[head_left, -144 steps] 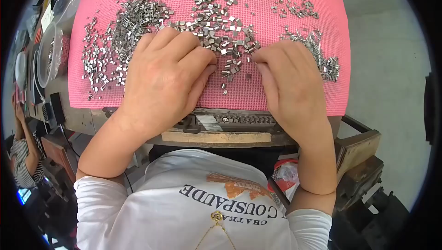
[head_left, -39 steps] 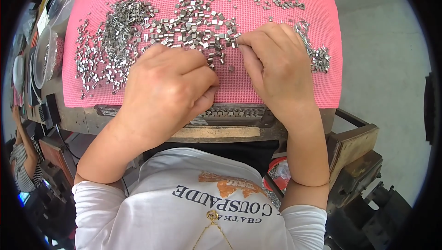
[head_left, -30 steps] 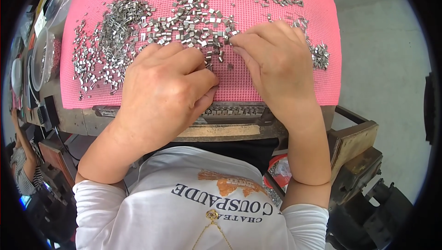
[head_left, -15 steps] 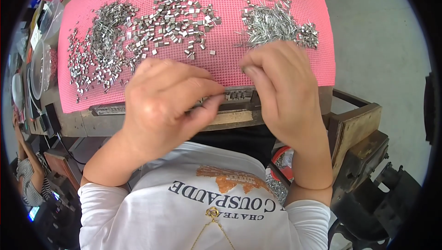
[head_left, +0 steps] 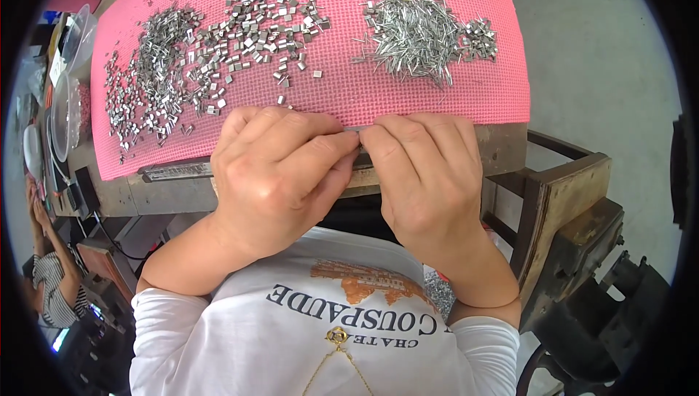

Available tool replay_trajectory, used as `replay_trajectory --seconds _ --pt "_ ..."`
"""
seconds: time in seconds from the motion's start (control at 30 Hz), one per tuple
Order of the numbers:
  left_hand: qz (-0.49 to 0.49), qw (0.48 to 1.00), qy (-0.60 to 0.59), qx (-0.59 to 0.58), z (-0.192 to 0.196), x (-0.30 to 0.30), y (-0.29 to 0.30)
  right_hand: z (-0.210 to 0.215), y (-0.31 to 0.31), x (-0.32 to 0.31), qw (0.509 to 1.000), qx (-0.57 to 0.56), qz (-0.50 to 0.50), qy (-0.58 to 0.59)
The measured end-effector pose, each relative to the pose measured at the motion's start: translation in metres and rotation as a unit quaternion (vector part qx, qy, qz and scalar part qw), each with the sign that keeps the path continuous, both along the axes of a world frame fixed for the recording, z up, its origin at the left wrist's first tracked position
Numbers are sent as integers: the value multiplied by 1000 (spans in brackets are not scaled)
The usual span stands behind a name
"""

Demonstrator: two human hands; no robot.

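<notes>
Both of my hands meet at the near edge of the pink mat [head_left: 335, 101]. My left hand [head_left: 280, 170] is closed, its thumb and fingertips pinched together. Right beside it my right hand [head_left: 429, 170] is closed too, fingers bent downward and fingertips almost touching the left ones. Whatever they pinch is hidden or too small to name. Beneath them runs a dark metal bar [head_left: 178, 170] along the table edge, mostly covered by my hands. Beyond the right hand lies a heap of thin silvery metal pins [head_left: 419, 39]. Past the left hand are scattered small metal blocks [head_left: 255, 35].
More small metal pieces [head_left: 156, 64] are heaped on the mat's left, and a small cluster [head_left: 479, 39] lies right of the pins. Clear plastic tubs [head_left: 69, 112] stand at the left. A wooden-sided frame [head_left: 568, 199] is at the right. Another person's arm [head_left: 54, 243] shows far left.
My right hand has come down and left from near the pins to the bar, meeting the left hand. The left hand has shifted slightly right. The view has moved a little.
</notes>
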State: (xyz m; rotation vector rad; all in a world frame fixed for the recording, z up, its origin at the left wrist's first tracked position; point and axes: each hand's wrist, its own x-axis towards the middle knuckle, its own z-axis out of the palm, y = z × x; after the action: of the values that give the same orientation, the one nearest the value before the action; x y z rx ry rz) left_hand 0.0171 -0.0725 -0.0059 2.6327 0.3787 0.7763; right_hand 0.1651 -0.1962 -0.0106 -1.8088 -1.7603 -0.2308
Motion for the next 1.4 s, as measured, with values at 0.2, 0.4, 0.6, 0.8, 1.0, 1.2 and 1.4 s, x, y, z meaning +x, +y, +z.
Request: replay_trajectory --seconds 0.2,0.4,0.6,0.8,1.0,1.2,1.4 --pt "8 996 27 -81 9 -8 2 13 -4 6 997 -30 3 64" --pt "-2 996 -29 -81 11 -61 20 15 -3 11 991 -46 22 128" --pt "84 996 -2 -40 0 -119 32 14 15 -8 990 -24 87 106" --pt "148 988 33 6 -3 -148 43 13 30 -16 991 -82 104 33" --pt "114 992 8 57 -17 -161 63 7 43 -25 992 -58 91 -65" --pt "5 994 -108 16 -4 -172 64 10 41 -25 986 -96 79 -110" --pt "-66 977 -194 -58 30 -120 27 0 9 1 999 -10 36 37"
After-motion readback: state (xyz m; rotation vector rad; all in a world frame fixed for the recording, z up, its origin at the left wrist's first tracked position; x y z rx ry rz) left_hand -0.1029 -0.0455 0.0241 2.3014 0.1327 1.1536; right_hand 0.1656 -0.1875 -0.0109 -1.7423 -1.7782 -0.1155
